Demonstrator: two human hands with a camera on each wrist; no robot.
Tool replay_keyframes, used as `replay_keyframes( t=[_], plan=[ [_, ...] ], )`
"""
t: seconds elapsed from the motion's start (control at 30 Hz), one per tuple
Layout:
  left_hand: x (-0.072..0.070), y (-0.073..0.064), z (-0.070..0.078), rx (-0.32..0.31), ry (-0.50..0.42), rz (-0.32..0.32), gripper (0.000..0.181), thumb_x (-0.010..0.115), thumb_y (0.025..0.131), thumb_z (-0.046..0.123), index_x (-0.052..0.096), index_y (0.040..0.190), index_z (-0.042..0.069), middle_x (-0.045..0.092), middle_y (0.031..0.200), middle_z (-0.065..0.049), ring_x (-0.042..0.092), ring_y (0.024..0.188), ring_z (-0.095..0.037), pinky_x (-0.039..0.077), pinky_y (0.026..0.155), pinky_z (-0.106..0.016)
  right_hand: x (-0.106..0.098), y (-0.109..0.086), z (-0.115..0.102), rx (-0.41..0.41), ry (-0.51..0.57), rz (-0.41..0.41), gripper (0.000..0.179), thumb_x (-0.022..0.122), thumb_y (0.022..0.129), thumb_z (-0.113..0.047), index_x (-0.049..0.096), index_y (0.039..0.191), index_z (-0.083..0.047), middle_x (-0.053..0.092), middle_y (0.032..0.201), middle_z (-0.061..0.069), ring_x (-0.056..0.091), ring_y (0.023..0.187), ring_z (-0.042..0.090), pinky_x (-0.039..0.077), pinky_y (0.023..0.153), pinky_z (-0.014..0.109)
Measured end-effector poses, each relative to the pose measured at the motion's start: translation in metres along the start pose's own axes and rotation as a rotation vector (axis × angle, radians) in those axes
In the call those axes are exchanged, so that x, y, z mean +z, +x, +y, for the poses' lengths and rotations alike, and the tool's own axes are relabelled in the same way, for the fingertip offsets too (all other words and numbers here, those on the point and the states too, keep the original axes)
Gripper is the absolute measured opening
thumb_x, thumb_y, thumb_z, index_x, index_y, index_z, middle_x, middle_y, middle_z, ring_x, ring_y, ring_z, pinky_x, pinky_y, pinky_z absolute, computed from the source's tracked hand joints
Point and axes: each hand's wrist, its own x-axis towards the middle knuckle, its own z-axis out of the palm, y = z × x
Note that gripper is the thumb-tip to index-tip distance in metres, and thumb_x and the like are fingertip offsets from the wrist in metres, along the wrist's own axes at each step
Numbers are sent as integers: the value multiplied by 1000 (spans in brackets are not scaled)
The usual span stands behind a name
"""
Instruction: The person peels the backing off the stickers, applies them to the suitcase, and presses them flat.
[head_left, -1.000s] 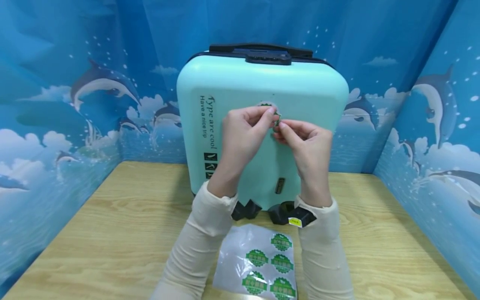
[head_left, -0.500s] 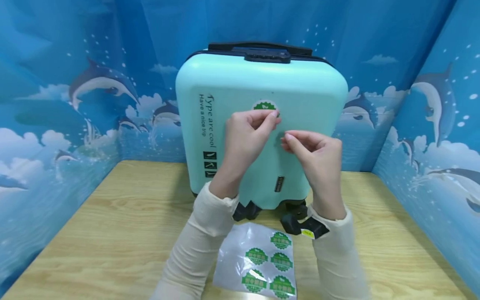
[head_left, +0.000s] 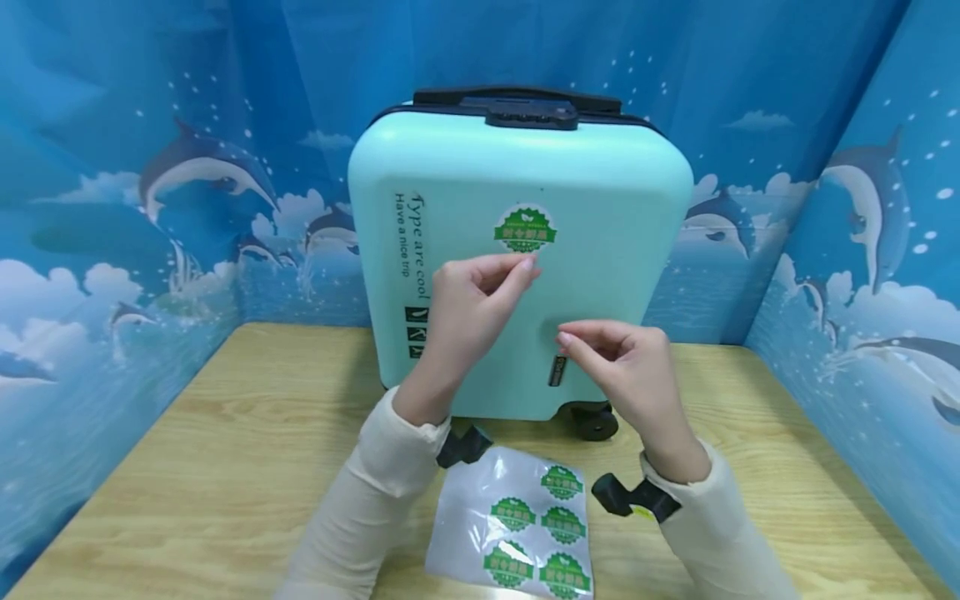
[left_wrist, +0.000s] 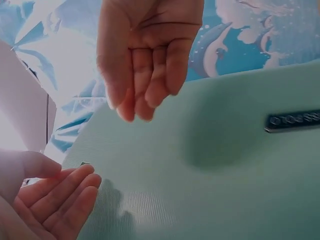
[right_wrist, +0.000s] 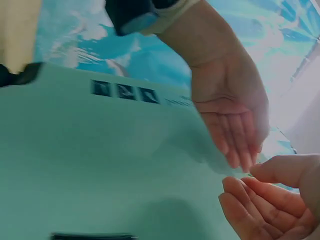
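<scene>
A round green and white sticker (head_left: 525, 228) lies on the upper front of a mint green suitcase (head_left: 600, 192), its print facing out. Just under its lower edge is my left hand (head_left: 480, 304), thumb and fingertips close together with nothing visible between them. My right hand (head_left: 626, 362) hovers lower and to the right, beside the small dark nameplate (head_left: 557, 371); its fingers are loosely bent and nothing shows in them. In the left wrist view, the suitcase face (left_wrist: 225, 190) shows behind both hands.
A sheet of stickers (head_left: 465, 533) with several green ones lies on the wooden table (head_left: 247, 467) in front of the suitcase. Black print (head_left: 411, 242) runs down the suitcase's left side. One black wheel (head_left: 596, 422) shows at the lower right. Dolphin-patterned curtains (head_left: 187, 208) surround the table.
Both hands have come away from the sticker and moved down, the right one farther and to the right. The sticker, earlier partly covered by the fingers, is now uncovered on the suitcase.
</scene>
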Motion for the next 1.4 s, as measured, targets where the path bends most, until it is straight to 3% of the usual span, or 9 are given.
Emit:
replay_keyframes(
  t=[0.1,0.2,0.33,0.47,0.67,0.87,1.07,1.23,1.4],
  plan=[
    [-4,-6,-5,9,-16,5,17,61,91,13,73,98,2,73,90,-6,68,68,-18,33,43,-20,3,-7,9,-1,-11,-59,14,69,87,-12,73,95,-1,72,78,6,69,67,14,55,59,22],
    [-9,-13,-9,4,-33,10,16,62,91,12,73,97,2,73,89,-5,70,78,-14,42,49,-19,6,-15,18,-3,-22,-108,14,68,87,-11,73,95,-1,72,80,5,69,68,15,55,60,23],
    [-17,-21,-14,6,-52,8,16,62,90,9,72,98,-1,73,91,-9,70,83,-12,55,65,-22,10,-28,29,-5,-42,-163,13,69,86,-8,72,96,-1,73,84,6,68,68,12,55,59,24],
    [-26,-29,-18,-14,-93,-2,15,62,90,4,70,98,-5,72,92,-13,70,85,-16,56,75,-27,12,-40,37,25,-42,-205,13,69,85,-7,72,96,-1,73,84,6,65,65,6,54,56,25],
    [-35,-44,-23,-48,-120,-40,17,63,90,7,70,101,-5,72,93,-14,70,88,-26,56,75,-26,13,-53,45,101,-8,-236,14,69,86,-11,72,96,-2,73,84,3,66,67,6,56,58,26],
    [-32,-65,-39,-46,-27,-109,20,66,89,14,71,101,-1,72,96,-7,70,82,-24,55,65,-24,18,-60,53,121,32,-253,12,69,86,-12,72,95,-5,72,86,4,67,71,7,56,61,26],
    [-31,-85,-52,-171,17,-202,25,67,89,22,70,106,5,71,104,-1,67,89,-6,57,74,-29,22,-66,55,185,80,-283,16,68,87,-16,71,98,-5,72,90,6,67,76,8,57,65,26],
    [-35,-96,-59,-268,-14,-232,26,68,88,23,70,108,6,70,106,-3,68,91,-11,56,76,-29,23,-73,58,263,105,-339,21,66,89,-19,69,102,-3,71,95,10,67,79,9,56,68,25],
    [-38,-106,-67,-324,-25,-277,29,69,86,22,68,110,5,69,109,-9,67,93,-17,54,80,-25,23,-78,63,275,111,-370,23,66,89,-17,68,104,0,70,98,15,68,80,12,56,68,24]
  ],
)
